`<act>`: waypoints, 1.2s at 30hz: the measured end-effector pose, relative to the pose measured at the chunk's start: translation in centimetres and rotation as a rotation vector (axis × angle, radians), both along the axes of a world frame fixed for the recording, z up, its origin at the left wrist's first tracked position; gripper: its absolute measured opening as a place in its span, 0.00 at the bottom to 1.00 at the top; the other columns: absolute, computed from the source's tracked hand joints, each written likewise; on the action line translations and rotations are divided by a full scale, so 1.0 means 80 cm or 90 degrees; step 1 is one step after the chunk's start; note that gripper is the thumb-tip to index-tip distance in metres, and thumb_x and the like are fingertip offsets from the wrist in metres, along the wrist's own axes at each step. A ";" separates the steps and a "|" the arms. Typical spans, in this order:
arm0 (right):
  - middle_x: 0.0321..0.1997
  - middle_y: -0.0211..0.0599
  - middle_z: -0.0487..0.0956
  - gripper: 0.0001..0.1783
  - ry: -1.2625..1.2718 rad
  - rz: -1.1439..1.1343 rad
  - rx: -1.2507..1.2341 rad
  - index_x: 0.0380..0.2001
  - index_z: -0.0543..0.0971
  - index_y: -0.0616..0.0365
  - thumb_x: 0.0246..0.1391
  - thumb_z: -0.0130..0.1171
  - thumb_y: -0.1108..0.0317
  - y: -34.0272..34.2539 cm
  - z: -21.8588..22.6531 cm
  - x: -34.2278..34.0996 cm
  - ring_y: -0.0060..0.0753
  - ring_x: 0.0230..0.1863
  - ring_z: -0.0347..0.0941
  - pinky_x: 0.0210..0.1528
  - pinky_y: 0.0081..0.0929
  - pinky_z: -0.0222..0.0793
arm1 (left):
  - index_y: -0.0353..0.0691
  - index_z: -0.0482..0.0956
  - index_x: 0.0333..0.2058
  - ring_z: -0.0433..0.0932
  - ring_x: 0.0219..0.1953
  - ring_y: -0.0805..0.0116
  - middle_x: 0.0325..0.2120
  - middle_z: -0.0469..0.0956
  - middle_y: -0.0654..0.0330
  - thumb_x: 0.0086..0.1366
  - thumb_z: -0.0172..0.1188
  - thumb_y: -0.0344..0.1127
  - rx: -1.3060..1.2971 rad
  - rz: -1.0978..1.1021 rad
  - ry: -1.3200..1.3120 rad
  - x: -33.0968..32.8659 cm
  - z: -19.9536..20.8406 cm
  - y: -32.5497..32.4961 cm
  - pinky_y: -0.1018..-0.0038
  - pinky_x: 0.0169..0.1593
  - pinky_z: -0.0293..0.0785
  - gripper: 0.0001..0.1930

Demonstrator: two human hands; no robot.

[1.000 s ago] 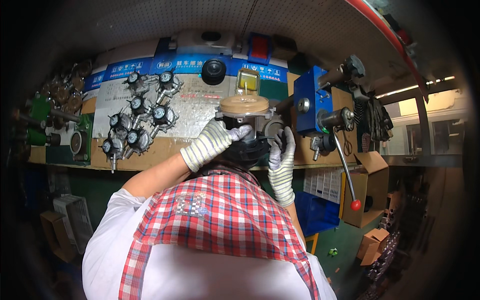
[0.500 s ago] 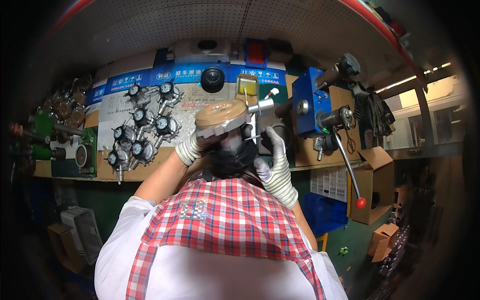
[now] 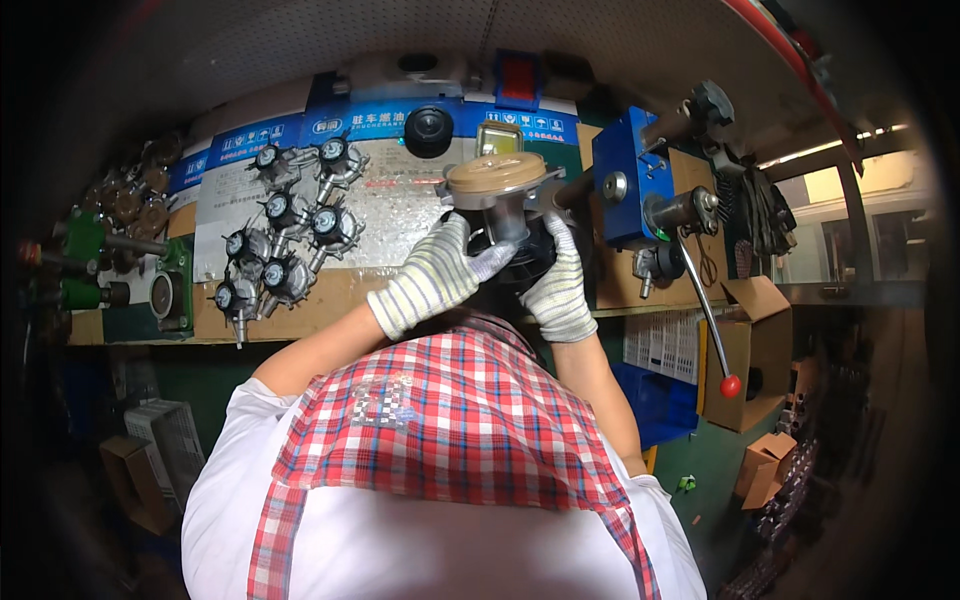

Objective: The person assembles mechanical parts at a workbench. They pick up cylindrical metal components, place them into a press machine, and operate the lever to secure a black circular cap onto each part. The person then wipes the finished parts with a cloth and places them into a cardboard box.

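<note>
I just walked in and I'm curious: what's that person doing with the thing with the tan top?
The person in a red checked apron is holding a metal housing with its round tan top facing up. The gloved left hand grips it low down, and the gloved right hand is at its other side. Seven smaller metal parts lie on cardboard to the left. A blue machine with a long lever stands to the right.

Tan-topped assembly [image 3: 496,176] shifted right, now near level vs tilted left before. Left hand [image 3: 430,275] thumb now showing across front; right hand [image 3: 562,285] in against its side.
</note>
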State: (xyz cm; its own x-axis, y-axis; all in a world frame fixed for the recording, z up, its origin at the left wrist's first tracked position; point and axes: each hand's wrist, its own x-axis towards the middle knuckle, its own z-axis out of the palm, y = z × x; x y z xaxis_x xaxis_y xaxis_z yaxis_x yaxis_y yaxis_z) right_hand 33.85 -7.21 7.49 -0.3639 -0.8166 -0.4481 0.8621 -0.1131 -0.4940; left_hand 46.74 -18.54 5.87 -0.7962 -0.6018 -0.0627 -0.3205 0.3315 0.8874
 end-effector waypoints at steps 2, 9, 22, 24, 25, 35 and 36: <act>0.49 0.43 0.78 0.25 -0.126 0.041 -0.049 0.50 0.74 0.57 0.60 0.49 0.49 0.001 -0.004 0.002 0.42 0.48 0.75 0.55 0.41 0.70 | 0.32 0.69 0.48 0.76 0.42 0.58 0.41 0.75 0.47 0.59 0.65 0.44 -0.029 -0.032 -0.125 0.010 0.034 -0.001 0.64 0.45 0.72 0.26; 0.51 0.44 0.77 0.27 -0.165 0.051 -0.072 0.53 0.72 0.56 0.58 0.48 0.49 -0.003 -0.014 0.005 0.46 0.50 0.75 0.56 0.45 0.70 | 0.29 0.69 0.48 0.76 0.43 0.61 0.40 0.76 0.47 0.57 0.67 0.47 -0.002 -0.001 0.080 0.013 0.025 0.005 0.65 0.45 0.73 0.30; 0.55 0.45 0.74 0.32 -0.037 0.049 -0.031 0.57 0.68 0.58 0.57 0.53 0.47 -0.010 -0.003 0.024 0.44 0.53 0.72 0.59 0.45 0.68 | 0.37 0.72 0.52 0.73 0.47 0.70 0.44 0.76 0.61 0.61 0.63 0.49 0.375 -0.064 0.254 0.020 0.023 -0.029 0.72 0.52 0.68 0.27; 0.55 0.44 0.72 0.30 0.125 0.021 -0.034 0.57 0.68 0.60 0.61 0.50 0.48 -0.013 -0.024 0.023 0.39 0.55 0.69 0.61 0.37 0.64 | 0.37 0.72 0.53 0.73 0.48 0.70 0.44 0.76 0.61 0.61 0.64 0.48 0.417 -0.017 0.277 0.020 0.010 -0.026 0.73 0.53 0.68 0.27; 0.55 0.44 0.72 0.30 0.236 -0.002 -0.009 0.57 0.68 0.60 0.62 0.48 0.47 -0.017 -0.041 0.019 0.37 0.56 0.68 0.61 0.35 0.62 | 0.37 0.71 0.54 0.73 0.49 0.69 0.46 0.76 0.60 0.60 0.65 0.46 0.425 -0.018 0.239 0.021 -0.007 -0.034 0.71 0.55 0.67 0.28; 0.47 0.46 0.77 0.41 0.359 0.136 0.378 0.56 0.69 0.64 0.62 0.34 0.34 -0.093 -0.078 0.077 0.44 0.46 0.73 0.52 0.34 0.67 | 0.41 0.75 0.43 0.74 0.46 0.60 0.40 0.77 0.56 0.59 0.54 0.39 0.079 0.258 0.279 0.055 -0.258 -0.031 0.60 0.49 0.67 0.14; 0.47 0.47 0.77 0.44 0.484 0.106 0.448 0.54 0.70 0.69 0.62 0.33 0.34 -0.100 -0.130 0.066 0.41 0.44 0.74 0.50 0.31 0.68 | 0.39 0.74 0.43 0.72 0.48 0.57 0.42 0.75 0.53 0.53 0.59 0.38 -0.090 0.152 0.015 0.064 -0.222 -0.033 0.59 0.51 0.66 0.18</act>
State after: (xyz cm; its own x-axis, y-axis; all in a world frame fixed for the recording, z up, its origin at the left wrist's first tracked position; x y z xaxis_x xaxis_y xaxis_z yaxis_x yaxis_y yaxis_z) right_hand 39.14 -15.21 -2.89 -0.6556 -0.5255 -0.5423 0.2758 0.5019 -0.8198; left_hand 51.86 -21.17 -11.92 -0.6311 -0.7740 0.0514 -0.3843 0.3696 0.8460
